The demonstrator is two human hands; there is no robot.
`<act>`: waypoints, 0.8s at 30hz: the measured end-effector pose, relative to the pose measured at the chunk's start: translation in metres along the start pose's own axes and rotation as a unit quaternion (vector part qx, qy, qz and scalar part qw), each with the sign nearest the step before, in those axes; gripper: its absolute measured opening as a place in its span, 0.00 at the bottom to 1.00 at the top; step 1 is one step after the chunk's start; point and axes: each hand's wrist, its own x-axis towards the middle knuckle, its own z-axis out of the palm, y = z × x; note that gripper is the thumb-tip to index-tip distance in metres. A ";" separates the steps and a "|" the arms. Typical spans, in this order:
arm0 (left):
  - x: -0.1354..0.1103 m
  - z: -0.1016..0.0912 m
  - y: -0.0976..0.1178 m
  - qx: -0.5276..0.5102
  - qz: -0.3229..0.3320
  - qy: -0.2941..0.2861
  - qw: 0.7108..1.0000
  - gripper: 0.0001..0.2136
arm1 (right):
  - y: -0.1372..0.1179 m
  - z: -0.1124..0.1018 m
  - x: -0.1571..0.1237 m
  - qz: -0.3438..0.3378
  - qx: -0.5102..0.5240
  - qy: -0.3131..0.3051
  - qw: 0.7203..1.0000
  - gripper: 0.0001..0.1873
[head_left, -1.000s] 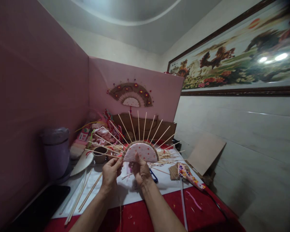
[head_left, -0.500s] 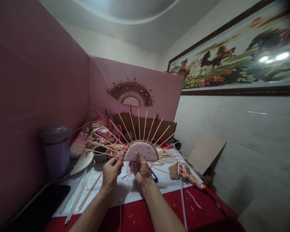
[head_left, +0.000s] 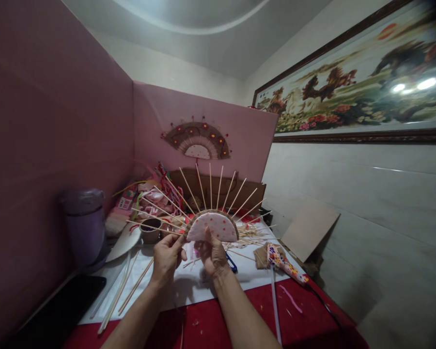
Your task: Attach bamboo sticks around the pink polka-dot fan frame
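Counter (head_left: 312, 315), red-covered, bears white sheet (head_left: 250, 277); pink panel (head_left: 152, 116) behind; framed horse picture (head_left: 334, 103) right; both hands (head_left: 213, 254) clamped on spoked fan (head_left: 220, 224).

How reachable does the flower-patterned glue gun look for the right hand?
Probably yes: the flower-patterned glue gun lies right of the right hand, with nothing tall between. The stick fan occupies that hand, though, so the left hand might need to hold it alone.

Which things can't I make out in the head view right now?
In the head view:
Stick fan: back hidden by its own front.
Blue tool: partly hidden by the right hand.
Brown cup: contents too dark and small.
Pink box: lettering too small to read.
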 end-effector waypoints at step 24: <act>-0.007 0.006 0.005 -0.001 0.063 -0.011 0.998 0.08 | -0.001 -0.001 0.002 -0.006 0.027 0.015 1.000 0.15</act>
